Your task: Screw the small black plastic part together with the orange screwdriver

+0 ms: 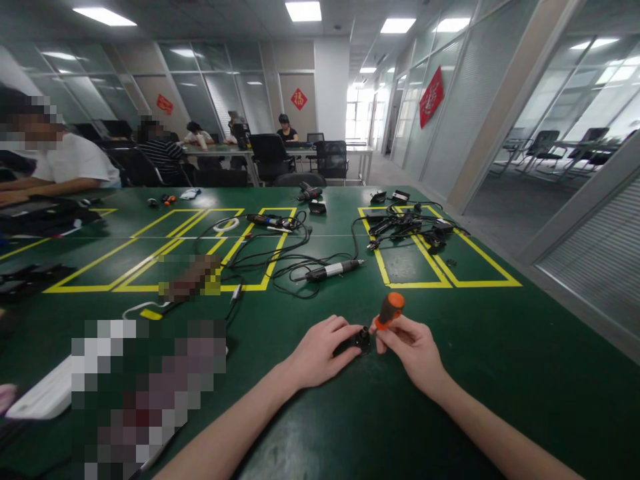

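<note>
Head view: near the table's (500, 373) front edge, the left hand (320, 353) curls closed over a small black part (361, 340). The right hand (413, 350) grips an orange-handled screwdriver (389, 311), tip down on that part.

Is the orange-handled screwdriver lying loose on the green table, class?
No, the right hand holds the orange-handled screwdriver upright against a small black part that the left hand steadies on the green table.
</note>
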Tool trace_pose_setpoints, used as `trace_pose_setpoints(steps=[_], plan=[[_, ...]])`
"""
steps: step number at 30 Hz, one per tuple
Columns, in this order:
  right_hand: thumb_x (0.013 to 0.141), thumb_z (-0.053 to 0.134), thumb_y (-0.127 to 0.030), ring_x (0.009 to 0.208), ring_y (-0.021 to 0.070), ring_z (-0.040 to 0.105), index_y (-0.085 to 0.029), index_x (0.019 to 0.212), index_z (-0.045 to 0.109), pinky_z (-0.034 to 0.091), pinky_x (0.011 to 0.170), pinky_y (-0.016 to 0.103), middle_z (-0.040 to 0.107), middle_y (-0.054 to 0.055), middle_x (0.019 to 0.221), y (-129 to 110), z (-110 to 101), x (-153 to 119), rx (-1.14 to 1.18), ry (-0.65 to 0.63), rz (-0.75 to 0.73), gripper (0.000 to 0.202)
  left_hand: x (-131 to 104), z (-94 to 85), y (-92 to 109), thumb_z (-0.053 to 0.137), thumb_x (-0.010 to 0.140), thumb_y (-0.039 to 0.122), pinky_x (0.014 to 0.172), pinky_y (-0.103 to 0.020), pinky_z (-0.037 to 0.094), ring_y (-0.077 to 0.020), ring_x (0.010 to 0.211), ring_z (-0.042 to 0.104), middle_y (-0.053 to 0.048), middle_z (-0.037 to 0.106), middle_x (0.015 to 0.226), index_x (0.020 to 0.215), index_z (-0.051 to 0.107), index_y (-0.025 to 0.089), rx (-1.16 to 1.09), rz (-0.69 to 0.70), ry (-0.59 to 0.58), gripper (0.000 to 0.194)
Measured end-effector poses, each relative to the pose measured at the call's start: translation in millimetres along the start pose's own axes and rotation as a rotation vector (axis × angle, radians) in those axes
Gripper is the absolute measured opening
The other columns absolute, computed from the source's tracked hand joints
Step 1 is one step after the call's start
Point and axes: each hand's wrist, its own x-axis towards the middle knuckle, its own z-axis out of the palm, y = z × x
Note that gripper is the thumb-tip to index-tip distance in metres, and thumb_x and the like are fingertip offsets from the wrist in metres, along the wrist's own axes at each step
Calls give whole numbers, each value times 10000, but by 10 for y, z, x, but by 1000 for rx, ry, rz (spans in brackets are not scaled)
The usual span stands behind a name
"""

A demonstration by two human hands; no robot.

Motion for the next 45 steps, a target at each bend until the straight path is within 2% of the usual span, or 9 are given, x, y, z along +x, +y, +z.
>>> trace_pose_setpoints(steps=[3,6,10,18,24,30,35,39,45], plan=[[914,728,-401,577,124,599,-178,839,730,525,606,267,643,9,682,0,3,-7,29,-18,28,236,0,-4,2,561,1016,354,816,-320,501,-202,963,594,-62,644,1075,1253,626,222,4,1,6,280],[870,780,-401,586,126,614,-187,911,714,539,617,271,681,15,724,22,1,-22,59,-3,43,228,-3,-4,5,569,1012,349,815,-320,501,-201,969,595,-60,646,1087,1259,618,216,4,0,9,285],[826,825,-380,574,114,603,-189,849,692,525,602,256,681,11,729,44,-9,-25,36,21,64,234,-6,-2,7,567,1014,355,815,-323,500,-202,971,596,-58,646,1084,1275,606,210,12,-1,9,302],[890,740,-455,571,139,618,-175,832,706,550,597,294,720,53,739,12,14,-2,55,-2,57,288,0,-3,7,559,1015,350,820,-321,501,-202,968,593,-62,643,1075,1261,617,222,4,2,4,284],[828,819,-405,554,120,612,-188,844,678,548,596,272,733,41,766,35,25,-10,41,44,68,259,-3,-1,5,563,1012,358,817,-320,507,-204,969,601,-66,645,1076,1255,624,218,4,4,10,287],[891,743,-441,567,126,600,-175,805,713,535,597,281,703,44,740,23,-3,-3,14,-8,47,281,-1,-2,9,552,1018,361,833,-327,506,-206,976,597,-64,646,1078,1247,621,216,6,5,5,280],[881,755,-442,575,140,616,-190,915,702,549,594,296,720,47,775,12,26,-18,69,8,45,260,3,-15,14,546,1020,366,830,-326,509,-205,970,597,-69,645,1079,1240,629,221,-8,8,4,276],[870,765,-452,550,129,589,-191,842,669,533,578,287,709,41,756,6,33,-14,44,46,54,280,2,-23,22,547,1020,361,818,-324,508,-204,971,598,-68,647,1089,1235,632,221,-9,4,2,271],[853,776,-471,519,122,544,-177,803,703,485,552,282,635,6,644,-19,5,4,-25,23,68,307,-1,-20,23,555,1017,355,822,-321,508,-204,979,598,-64,647,1094,1254,626,226,-10,-5,5,279]])
